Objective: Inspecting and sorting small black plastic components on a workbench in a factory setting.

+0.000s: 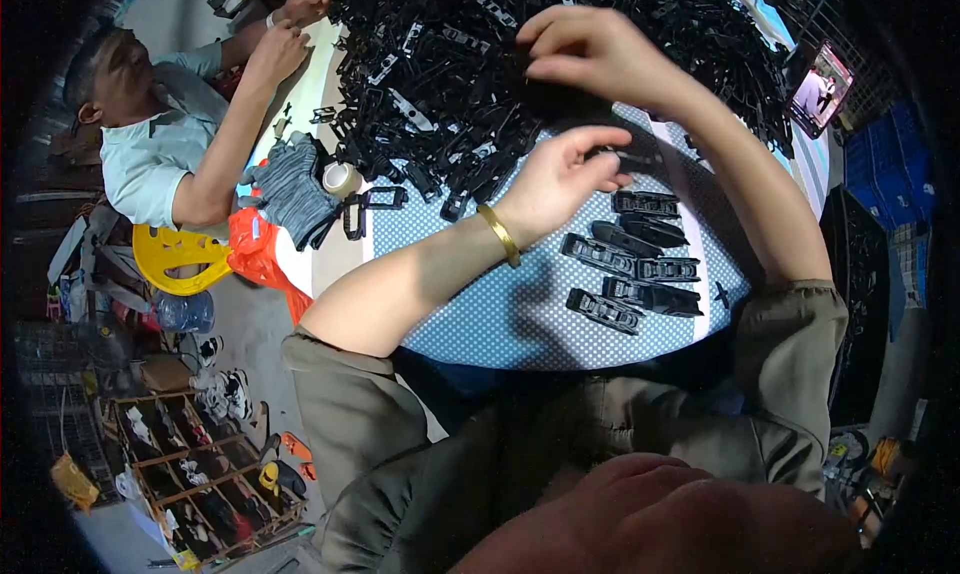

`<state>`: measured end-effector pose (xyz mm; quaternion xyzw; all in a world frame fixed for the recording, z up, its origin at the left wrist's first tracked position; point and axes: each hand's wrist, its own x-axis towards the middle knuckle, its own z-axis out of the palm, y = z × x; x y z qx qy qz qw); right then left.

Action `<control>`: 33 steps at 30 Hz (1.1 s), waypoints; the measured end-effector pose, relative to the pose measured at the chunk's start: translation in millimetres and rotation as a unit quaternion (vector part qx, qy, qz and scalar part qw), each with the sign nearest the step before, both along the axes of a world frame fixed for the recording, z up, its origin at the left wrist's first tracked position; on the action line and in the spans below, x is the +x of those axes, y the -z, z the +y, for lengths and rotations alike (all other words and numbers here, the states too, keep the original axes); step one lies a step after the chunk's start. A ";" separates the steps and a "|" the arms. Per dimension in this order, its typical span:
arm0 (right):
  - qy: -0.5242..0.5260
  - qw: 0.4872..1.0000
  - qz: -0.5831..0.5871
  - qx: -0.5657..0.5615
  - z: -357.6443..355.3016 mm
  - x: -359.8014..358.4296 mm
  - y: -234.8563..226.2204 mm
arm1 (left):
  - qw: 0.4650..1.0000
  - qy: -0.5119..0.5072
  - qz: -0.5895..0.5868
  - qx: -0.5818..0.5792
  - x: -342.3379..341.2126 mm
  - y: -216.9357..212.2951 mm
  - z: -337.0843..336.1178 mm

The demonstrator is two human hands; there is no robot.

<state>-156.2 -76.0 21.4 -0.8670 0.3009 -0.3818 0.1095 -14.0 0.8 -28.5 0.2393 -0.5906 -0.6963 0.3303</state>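
My left hand (565, 182), with a gold bangle at the wrist, is over the dotted tablecloth. Its thumb and fingers close around a slim black plastic part (643, 159), mostly lost in shadow. Farther away, my right hand (595, 54) hovers at the big pile of black plastic parts (450, 94), fingers curved and apart from the thumb. Nothing shows clearly between them. Near my right forearm, several black clip-like parts with grey inner pieces (605, 311) lie in loose rows on the cloth.
A striped knit glove (295, 189) and a tape roll (341, 180) lie left of the pile. Another person (165, 134) sits at the far left side with both hands by the table edge. A lit screen (823, 89) stands at right. A yellow stool (180, 259) is on the floor.
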 end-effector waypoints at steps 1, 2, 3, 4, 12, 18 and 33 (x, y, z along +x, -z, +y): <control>0.030 0.993 -0.083 0.074 3.1 -9.0 -1.7 | 0.999 -0.015 0.011 0.032 1.4 -0.1 -1.6; 0.047 0.975 -0.129 0.172 5.3 -28.8 -3.3 | 0.996 -0.013 0.034 0.076 -0.5 -2.9 -3.9; 0.061 0.945 -0.175 0.268 7.1 -47.3 -2.7 | 0.991 -0.015 0.055 0.121 0.2 -5.0 -6.1; 0.026 0.934 -0.218 0.282 11.8 -62.1 5.0 | 0.987 -0.017 0.084 0.137 -0.7 -2.8 -7.9; -0.017 0.970 -0.128 0.207 77.7 -50.6 17.9 | 0.972 -0.042 0.136 0.185 4.7 -1.5 -10.2; 0.026 0.998 -0.047 0.024 78.2 -55.8 19.2 | 0.981 -0.048 0.108 0.153 0.8 -1.4 -8.9; 0.011 0.996 0.005 -0.092 83.8 -43.3 24.3 | 0.981 -0.119 0.063 0.138 1.6 3.5 -4.6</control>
